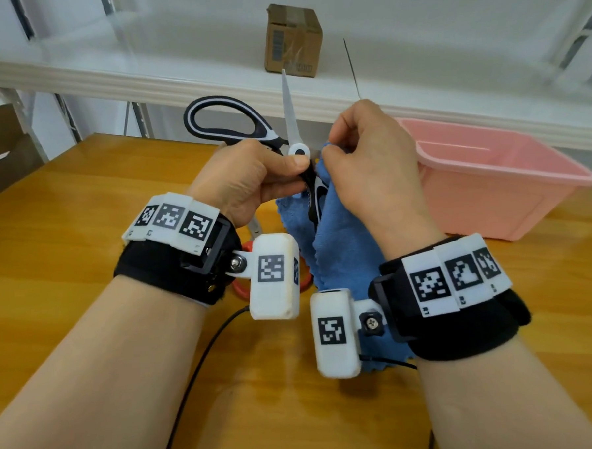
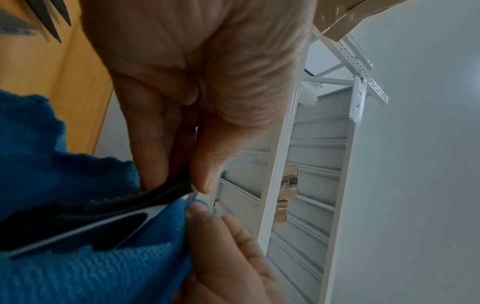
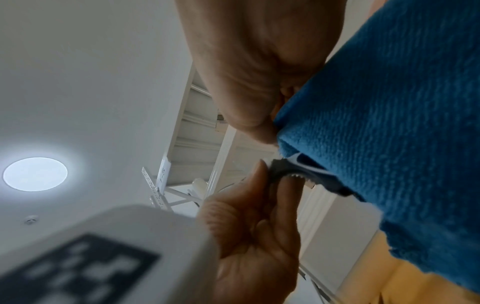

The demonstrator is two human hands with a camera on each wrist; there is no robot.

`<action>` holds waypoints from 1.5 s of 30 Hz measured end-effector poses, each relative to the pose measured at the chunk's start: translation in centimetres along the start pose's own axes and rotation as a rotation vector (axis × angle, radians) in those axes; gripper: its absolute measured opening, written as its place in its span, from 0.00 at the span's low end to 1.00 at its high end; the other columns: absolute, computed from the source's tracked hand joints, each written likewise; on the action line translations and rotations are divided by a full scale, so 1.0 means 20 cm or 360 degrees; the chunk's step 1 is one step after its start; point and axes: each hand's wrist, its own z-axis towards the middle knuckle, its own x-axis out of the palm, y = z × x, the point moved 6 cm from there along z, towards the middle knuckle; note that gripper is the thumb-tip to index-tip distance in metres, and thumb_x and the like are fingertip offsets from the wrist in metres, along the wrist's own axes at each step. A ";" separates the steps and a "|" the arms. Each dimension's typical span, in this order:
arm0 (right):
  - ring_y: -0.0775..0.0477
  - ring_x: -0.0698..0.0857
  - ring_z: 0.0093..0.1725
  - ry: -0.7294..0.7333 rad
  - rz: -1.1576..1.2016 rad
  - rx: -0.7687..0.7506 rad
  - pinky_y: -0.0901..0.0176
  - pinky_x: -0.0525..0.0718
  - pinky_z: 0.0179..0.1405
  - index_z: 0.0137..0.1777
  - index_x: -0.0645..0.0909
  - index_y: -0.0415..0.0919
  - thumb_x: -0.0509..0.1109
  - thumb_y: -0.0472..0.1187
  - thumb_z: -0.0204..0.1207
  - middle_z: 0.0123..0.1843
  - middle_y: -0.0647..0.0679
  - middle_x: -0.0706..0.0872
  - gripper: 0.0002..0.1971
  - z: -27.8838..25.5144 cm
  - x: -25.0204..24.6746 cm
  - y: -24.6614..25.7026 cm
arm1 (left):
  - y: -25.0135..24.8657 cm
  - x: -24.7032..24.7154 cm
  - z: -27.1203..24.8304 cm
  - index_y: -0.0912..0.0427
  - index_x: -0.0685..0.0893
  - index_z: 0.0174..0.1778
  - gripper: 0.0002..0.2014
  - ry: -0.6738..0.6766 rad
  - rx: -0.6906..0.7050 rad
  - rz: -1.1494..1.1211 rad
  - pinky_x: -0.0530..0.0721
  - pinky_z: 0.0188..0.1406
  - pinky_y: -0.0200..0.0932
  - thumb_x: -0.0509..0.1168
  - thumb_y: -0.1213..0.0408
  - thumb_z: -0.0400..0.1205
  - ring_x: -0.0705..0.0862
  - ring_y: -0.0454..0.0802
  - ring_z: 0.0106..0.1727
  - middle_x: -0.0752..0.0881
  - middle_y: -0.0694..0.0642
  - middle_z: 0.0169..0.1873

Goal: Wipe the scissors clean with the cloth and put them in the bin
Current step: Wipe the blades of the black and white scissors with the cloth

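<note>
- Left hand point(image 1: 247, 178) grip pinches the black-and-white kitchen scissors point(image 1: 291, 121) near the pivot, centre frame, blade pointing up.
- Right hand point(image 1: 370, 158) grip pinches the blue microfibre cloth point(image 1: 343, 242) against them.
- Pink plastic bin point(image 1: 512, 192) stands at right on the wooden surface point(image 1: 64, 216).

The scissors point(image 1: 291, 128) have a smooth, pale metal blade with a dull sheen and handles of glossy black and white plastic, and the cloth point(image 1: 344, 256) is a soft blue fabric with a fuzzy, ribbed nap and a pinked edge. The table point(image 1: 81, 208) is yellowish wood, smooth and slightly shiny under a varnish-like finish, while the bin point(image 1: 512, 192) is smooth pink plastic with a soft gloss. On the shelf point(image 1: 142, 71), which looks like white painted metal, stands a box point(image 1: 293, 39) of matt brown cardboard sealed with glossy clear tape.
</note>
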 end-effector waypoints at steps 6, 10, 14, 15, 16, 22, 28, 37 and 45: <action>0.61 0.76 0.37 0.0002 -0.0054 0.0127 0.72 0.69 0.31 0.44 0.77 0.46 0.67 0.34 0.75 0.37 0.58 0.79 0.06 0.02 -0.02 -0.10 | 0.01 0.00 0.01 0.71 0.86 0.47 0.05 0.0006 -0.0013 0.0065 0.89 0.38 0.39 0.69 0.78 0.76 0.92 0.56 0.47 0.92 0.63 0.43; 0.57 0.78 0.40 -0.0014 -0.0079 0.0140 0.71 0.71 0.35 0.46 0.77 0.46 0.66 0.33 0.75 0.39 0.57 0.80 0.07 0.02 -0.03 -0.10 | 0.00 0.00 0.01 0.70 0.86 0.46 0.04 -0.0011 0.0000 0.0053 0.90 0.41 0.40 0.69 0.78 0.77 0.92 0.57 0.49 0.91 0.65 0.45; 0.57 0.79 0.42 0.0008 0.0005 -0.0012 0.71 0.74 0.35 0.45 0.79 0.46 0.68 0.33 0.74 0.40 0.55 0.82 0.06 0.00 0.01 0.01 | 0.00 0.00 0.01 0.73 0.86 0.52 0.10 -0.0013 0.0005 -0.0009 0.88 0.38 0.40 0.70 0.79 0.75 0.92 0.55 0.46 0.91 0.62 0.44; 0.57 0.80 0.41 0.0005 0.0022 -0.0020 0.72 0.74 0.35 0.45 0.79 0.46 0.68 0.34 0.74 0.40 0.55 0.82 0.06 -0.01 0.01 0.01 | 0.00 0.00 0.01 0.73 0.87 0.52 0.10 -0.0016 0.0004 0.0000 0.88 0.38 0.40 0.70 0.79 0.75 0.92 0.55 0.46 0.91 0.62 0.44; 0.58 0.80 0.40 0.0000 0.0032 -0.0007 0.73 0.73 0.34 0.44 0.79 0.46 0.68 0.34 0.74 0.39 0.56 0.82 0.06 0.00 0.01 0.00 | 0.00 -0.01 0.01 0.73 0.87 0.52 0.10 -0.0022 0.0003 0.0017 0.88 0.38 0.40 0.70 0.79 0.75 0.92 0.55 0.46 0.91 0.62 0.44; 0.62 0.77 0.35 -0.0019 -0.0012 0.0155 0.80 0.70 0.30 0.42 0.77 0.47 0.67 0.33 0.75 0.36 0.58 0.79 0.08 0.03 -0.04 -0.14 | -0.01 -0.01 0.01 0.69 0.85 0.43 0.02 -0.0006 0.0013 0.0039 0.89 0.37 0.39 0.69 0.78 0.77 0.92 0.57 0.48 0.91 0.64 0.42; 0.61 0.78 0.37 0.0018 0.0022 0.0219 0.79 0.71 0.30 0.42 0.77 0.48 0.69 0.33 0.75 0.38 0.57 0.80 0.08 0.04 -0.04 -0.21 | 0.02 -0.05 0.02 0.69 0.85 0.48 0.04 0.0011 -0.0076 -0.0045 0.88 0.35 0.37 0.67 0.76 0.79 0.91 0.57 0.50 0.91 0.65 0.44; 0.53 0.80 0.36 -0.0076 0.0488 0.0365 0.57 0.78 0.38 0.38 0.77 0.51 0.72 0.33 0.69 0.37 0.54 0.82 0.11 0.06 -0.09 -0.26 | 0.00 -0.10 0.01 0.65 0.85 0.43 0.03 0.0001 -0.0129 -0.0309 0.88 0.35 0.35 0.66 0.75 0.78 0.92 0.56 0.46 0.90 0.63 0.43; 0.55 0.78 0.35 -0.0009 0.0450 0.0280 0.56 0.80 0.39 0.39 0.78 0.52 0.69 0.29 0.72 0.36 0.56 0.80 0.14 0.06 -0.10 -0.25 | 0.01 -0.07 -0.01 0.63 0.82 0.46 0.04 0.0163 -0.0183 -0.0286 0.90 0.34 0.39 0.65 0.74 0.78 0.92 0.56 0.46 0.90 0.62 0.42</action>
